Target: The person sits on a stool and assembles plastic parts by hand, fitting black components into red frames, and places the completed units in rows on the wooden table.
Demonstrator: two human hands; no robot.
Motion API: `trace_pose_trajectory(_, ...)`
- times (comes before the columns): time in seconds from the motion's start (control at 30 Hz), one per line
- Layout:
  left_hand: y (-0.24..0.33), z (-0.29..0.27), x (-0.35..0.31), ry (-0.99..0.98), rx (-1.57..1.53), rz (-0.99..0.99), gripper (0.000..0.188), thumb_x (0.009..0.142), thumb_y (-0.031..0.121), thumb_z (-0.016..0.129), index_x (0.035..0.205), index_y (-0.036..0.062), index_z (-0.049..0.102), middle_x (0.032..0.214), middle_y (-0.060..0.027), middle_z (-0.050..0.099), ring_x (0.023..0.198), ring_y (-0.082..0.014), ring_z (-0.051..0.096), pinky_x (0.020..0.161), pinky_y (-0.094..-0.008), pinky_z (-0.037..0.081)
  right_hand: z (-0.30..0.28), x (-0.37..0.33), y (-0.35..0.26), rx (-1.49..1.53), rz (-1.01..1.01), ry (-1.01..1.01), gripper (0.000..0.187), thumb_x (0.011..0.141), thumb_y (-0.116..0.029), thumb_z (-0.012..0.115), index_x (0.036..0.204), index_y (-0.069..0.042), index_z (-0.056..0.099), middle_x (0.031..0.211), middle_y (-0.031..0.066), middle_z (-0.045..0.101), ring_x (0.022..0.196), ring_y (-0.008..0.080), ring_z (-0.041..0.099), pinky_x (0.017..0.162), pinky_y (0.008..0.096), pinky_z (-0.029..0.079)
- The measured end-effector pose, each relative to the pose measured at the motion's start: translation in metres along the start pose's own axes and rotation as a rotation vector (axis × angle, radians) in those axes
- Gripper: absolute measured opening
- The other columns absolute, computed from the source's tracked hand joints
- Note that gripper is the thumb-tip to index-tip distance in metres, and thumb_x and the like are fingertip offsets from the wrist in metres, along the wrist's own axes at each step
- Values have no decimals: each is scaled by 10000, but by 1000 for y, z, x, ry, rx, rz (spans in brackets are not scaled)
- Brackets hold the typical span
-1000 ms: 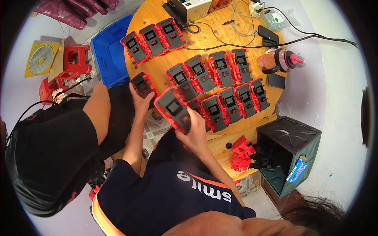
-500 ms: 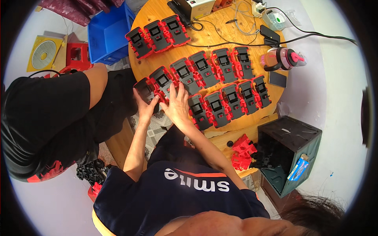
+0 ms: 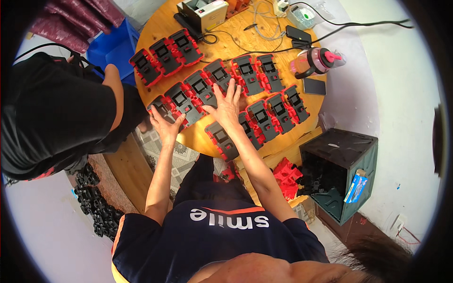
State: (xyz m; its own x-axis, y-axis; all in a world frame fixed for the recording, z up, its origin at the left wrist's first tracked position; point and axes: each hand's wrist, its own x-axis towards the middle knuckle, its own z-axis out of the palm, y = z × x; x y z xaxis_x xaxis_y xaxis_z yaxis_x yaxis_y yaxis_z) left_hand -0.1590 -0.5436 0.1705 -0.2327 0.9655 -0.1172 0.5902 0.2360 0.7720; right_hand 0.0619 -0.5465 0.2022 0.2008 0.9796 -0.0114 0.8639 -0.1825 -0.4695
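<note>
Three rows of red and black plastic holders, rectangular with a square black frame on each, lie on a round wooden table point(image 3: 188, 139). My left hand point(image 3: 166, 129) is at the near left end of the middle row, its thumb and fingers spread across the end holder point(image 3: 162, 107). My right hand point(image 3: 226, 107) lies over the middle of that row, fingers spread, fingertips touching a holder point(image 3: 218, 71). Beneath my right forearm, part of the front row is hidden, with a holder point(image 3: 221, 140) to its left. Three holders point(image 3: 160, 55) form the back row.
A pink bottle point(image 3: 314, 62), a phone point(image 3: 314, 86) and cables stand or lie at the right. A white box-shaped device point(image 3: 205, 16) is at the back. A dark crate point(image 3: 339, 146) and red parts point(image 3: 285, 177) are at lower right. Another person point(image 3: 61, 113) sits at left.
My right hand has moved right along the middle row and its fingers have spread wider. My left hand stays at the end holder. The whole view has shifted a little.
</note>
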Motion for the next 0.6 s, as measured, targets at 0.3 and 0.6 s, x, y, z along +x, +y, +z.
trace_pose_trajectory(0.3, -3, -4, -4, -73, -37, 21, 1334, 596, 414, 922, 1556, 108, 47, 1493, -344, 83, 1367, -466, 282, 1123, -490, 303, -65, 32, 103, -91, 352, 243, 1107, 633, -528, 842, 1513, -154, 286, 1549, 331, 89, 1385, 582, 144, 1077, 664, 248)
trace_pose_trajectory(0.6, 19, -10, -5, -2, 42, 67, 1225, 708, 392, 874, 1533, 21, 48, 1502, -329, 85, 1396, -429, 220, 1132, -495, 285, -105, 47, 111, -17, 229, 115, 952, 724, -406, 829, 1493, -137, 337, 1538, 240, 248, 1398, 433, 275, 1120, 478, 313)
